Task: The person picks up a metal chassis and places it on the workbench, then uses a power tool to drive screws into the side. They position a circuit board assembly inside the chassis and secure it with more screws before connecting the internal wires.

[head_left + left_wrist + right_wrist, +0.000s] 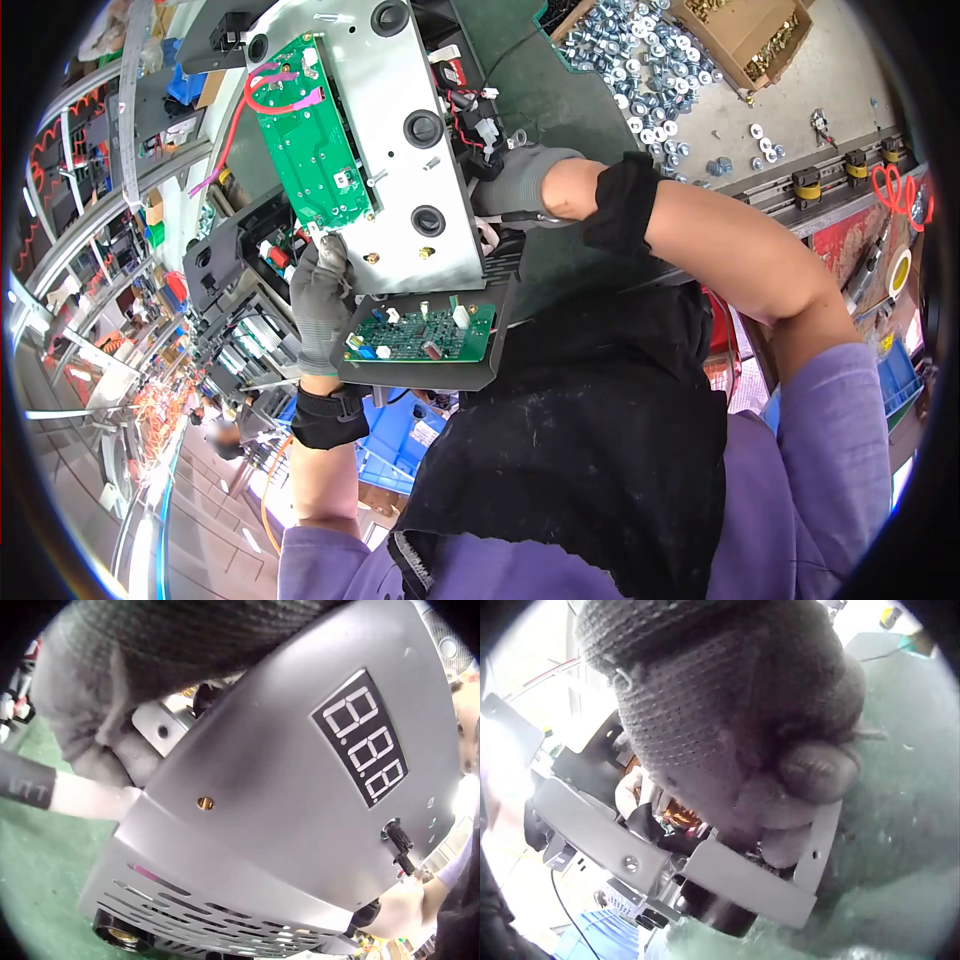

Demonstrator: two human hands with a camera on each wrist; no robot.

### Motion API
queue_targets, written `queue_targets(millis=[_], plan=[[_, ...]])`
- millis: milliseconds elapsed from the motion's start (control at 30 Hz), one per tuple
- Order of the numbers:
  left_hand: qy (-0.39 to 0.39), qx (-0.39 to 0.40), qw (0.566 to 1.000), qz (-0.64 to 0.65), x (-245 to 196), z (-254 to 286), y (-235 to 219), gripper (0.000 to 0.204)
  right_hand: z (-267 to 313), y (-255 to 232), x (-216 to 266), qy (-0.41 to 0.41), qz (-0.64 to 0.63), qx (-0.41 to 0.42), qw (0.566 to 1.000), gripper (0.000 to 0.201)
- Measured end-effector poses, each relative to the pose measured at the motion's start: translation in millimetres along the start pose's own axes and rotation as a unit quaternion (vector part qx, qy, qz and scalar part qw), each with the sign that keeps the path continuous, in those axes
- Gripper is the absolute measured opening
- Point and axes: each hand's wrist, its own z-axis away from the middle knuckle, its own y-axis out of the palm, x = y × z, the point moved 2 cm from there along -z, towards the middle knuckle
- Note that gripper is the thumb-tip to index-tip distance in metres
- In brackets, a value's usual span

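A metal chassis plate (400, 200) with a long green circuit board (310, 150) stands in front of the body. At its lower left corner the gloved left hand (325, 300) grips the unit; in the left wrist view that hand (112, 690) curls behind the grey front panel (262, 765) with a digit display (365, 739). The gloved right hand (525, 185) reaches in at the plate's right side, beside wires and a red part. In the right wrist view its fingers (802, 795) curl round the metal frame (750, 885). A smaller green board (425, 335) lies on the dark front panel.
Bolts with washers (650, 70) are heaped at the upper right, near a cardboard box (745, 40) of brass-coloured parts. A metal rail (740, 190) with yellow-black blocks runs along the bench edge. Other dark units (240, 250) stand at the left.
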Motion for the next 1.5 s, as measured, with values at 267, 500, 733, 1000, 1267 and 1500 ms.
queue_targets(millis=[267, 500, 733, 1000, 1267, 1500], plan=[[-0.070, -0.022, 0.994, 0.075, -14, 5, 7, 0.031, -45, 21, -26, -0.165, 0.148, -0.036, 0.974, 0.041], [0.007, 0.017, 0.999, -0.033, 2, -3, -12, 0.031, -6, 5, 2, -0.061, 0.146, 0.001, 0.987, 0.039], [-0.008, -0.006, 0.999, 0.032, -11, 4, 8, 0.033, -40, 17, -17, -0.152, 0.270, 0.043, 0.950, 0.038], [-0.011, -0.001, 0.999, 0.040, -14, 5, 8, 0.033, 4, 5, 14, 0.009, 0.138, -0.010, 0.990, 0.036], [-0.083, 0.004, 0.991, 0.102, -22, 6, 11, 0.029, -14, 11, -2, -0.092, 0.204, -0.019, 0.974, 0.033], [0.005, 0.060, 0.993, -0.106, 2, -2, -10, 0.034, 17, 1, 8, 0.035, 0.027, -0.002, 0.999, 0.037]])
